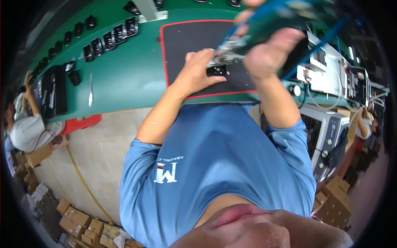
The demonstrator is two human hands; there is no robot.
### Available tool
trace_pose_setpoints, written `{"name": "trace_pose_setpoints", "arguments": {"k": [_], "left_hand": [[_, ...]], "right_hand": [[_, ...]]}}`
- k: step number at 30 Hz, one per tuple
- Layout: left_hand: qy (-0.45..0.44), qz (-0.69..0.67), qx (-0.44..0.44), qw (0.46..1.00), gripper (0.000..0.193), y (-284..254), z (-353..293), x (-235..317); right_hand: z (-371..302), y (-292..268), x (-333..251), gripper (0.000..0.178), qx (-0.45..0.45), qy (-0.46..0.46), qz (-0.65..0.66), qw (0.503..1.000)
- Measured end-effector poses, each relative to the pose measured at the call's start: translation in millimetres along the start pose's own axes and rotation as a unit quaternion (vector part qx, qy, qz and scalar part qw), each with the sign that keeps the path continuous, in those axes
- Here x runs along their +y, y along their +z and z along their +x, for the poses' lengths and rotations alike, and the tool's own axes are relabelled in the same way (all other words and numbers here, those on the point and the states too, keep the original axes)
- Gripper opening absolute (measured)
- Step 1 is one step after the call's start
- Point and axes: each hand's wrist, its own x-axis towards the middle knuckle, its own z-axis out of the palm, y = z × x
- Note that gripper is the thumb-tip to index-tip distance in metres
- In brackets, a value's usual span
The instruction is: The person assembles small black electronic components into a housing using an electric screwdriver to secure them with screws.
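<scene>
My left hand [197,71] rests on the black mat [186,39], its thumb and fingers curled around a small black part [216,72]. In my right hand [269,56] is a dark green powered screwdriver [264,31] with a silver nose, gripped around its body and smeared by motion. The silver nose points down toward the black part, close beside my left fingertips. Whether its tip touches the part I cannot tell. Blue hose or cord [326,43] runs by the tool to the right.
Rows of small black parts [108,40] stand on the green bench [124,78] at left. A black tray [53,91] and a pale strip [90,90] lie there too. White equipment [328,76] is at right. A metal post [148,10] rises behind. Other people work at both sides.
</scene>
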Motion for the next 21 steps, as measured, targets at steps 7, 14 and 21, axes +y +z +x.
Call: {"name": "trace_pose_setpoints", "arguments": {"k": [7,14,21], "left_hand": [[0.005,0.091,0.068,0.994,0.087,-139.4,16.2,-16.0],[-0.267,0.44,-0.03,0.857,0.08,-273.2,79.4,-189.9],[-0.349,0.513,-0.108,0.777,0.09,-272.9,95.9,-230.8]], "right_hand": [[76.3,25.1,-149.9,0.12,-0.064,-0.017,0.023,0.998],[6.9,21.4,-114.5,0.106,0.085,0.116,-0.165,0.976],[-0.8,9.3,-126.8,0.106,0.1,0.131,-0.204,0.965]]}}
